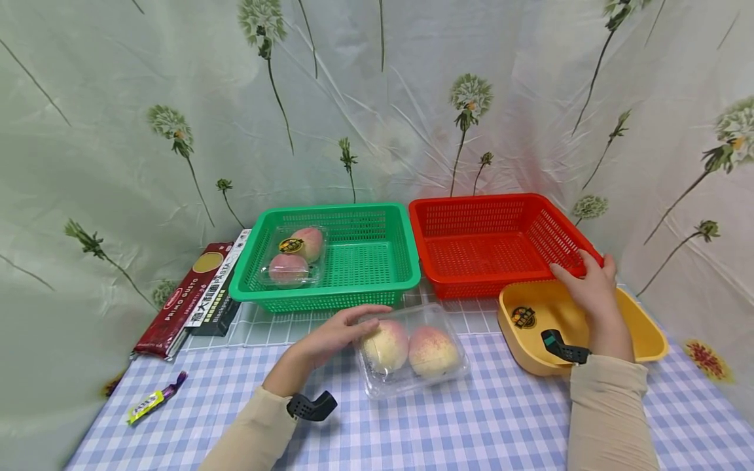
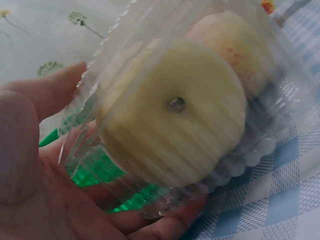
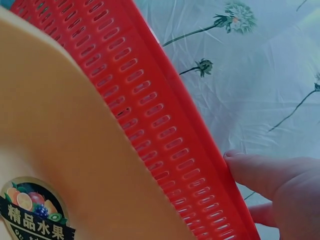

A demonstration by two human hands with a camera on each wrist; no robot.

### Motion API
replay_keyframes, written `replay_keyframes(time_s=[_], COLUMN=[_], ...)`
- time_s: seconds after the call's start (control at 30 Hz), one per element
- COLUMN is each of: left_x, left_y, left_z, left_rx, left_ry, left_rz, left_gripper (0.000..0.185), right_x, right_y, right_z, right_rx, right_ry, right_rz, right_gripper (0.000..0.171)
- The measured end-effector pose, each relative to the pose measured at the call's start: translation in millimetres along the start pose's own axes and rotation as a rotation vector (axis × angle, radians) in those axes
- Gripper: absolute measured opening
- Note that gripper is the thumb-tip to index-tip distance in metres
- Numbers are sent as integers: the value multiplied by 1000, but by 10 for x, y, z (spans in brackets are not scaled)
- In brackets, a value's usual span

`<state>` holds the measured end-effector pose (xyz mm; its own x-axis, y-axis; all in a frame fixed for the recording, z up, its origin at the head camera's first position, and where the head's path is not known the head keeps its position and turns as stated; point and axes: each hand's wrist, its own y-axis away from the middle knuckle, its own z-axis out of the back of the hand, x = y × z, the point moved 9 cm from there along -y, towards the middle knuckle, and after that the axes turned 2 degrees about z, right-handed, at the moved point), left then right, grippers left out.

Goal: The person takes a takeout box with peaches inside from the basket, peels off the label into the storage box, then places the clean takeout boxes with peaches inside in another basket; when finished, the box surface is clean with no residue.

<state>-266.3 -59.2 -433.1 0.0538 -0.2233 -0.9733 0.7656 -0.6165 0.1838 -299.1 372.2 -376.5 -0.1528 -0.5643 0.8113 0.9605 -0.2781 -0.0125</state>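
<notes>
My left hand (image 1: pixel 332 335) grips one end of a clear plastic box of two peaches (image 1: pixel 434 353), tilted over the cloth. In the left wrist view the thumb lies by the edge of the box (image 2: pixel 172 115) and the fingers reach under it. My right hand (image 1: pixel 595 291) is at the front right corner of the red basket (image 1: pixel 477 288), above the yellow basin (image 1: pixel 524 350). The right wrist view shows the thumb (image 3: pixel 265 172) at the basket's rim (image 3: pixel 195 125), with another finger partly hidden behind it.
A green basket (image 1: pixel 336 301) holds another box of peaches (image 1: pixel 291 258). Left of it lie a red spaghetti pack (image 1: pixel 182 297) and a black pasta box (image 1: pixel 220 307). A small yellow and purple wrapper (image 1: pixel 154 399) rests on the checked cloth (image 1: pixel 235 405). A flowered curtain (image 1: pixel 377 98) hangs behind.
</notes>
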Motion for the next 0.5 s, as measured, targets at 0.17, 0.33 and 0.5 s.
replay_keyframes(time_s=[0.17, 0.33, 0.5], left_x=[59, 37, -77], left_y=[-13, -7, 14], left_z=[-24, -53, -130], left_rx=[46, 48, 63], left_ry=[138, 169, 186], left_rz=[27, 25, 12], left_gripper=[50, 49, 48], right_x=[-15, -18, -16], right_y=[11, 18, 11], right_z=[-7, -4, -4], right_rx=[13, 12, 8], right_ry=[8, 15, 22], right_rz=[-23, -22, -18], right_gripper=[83, 82, 82])
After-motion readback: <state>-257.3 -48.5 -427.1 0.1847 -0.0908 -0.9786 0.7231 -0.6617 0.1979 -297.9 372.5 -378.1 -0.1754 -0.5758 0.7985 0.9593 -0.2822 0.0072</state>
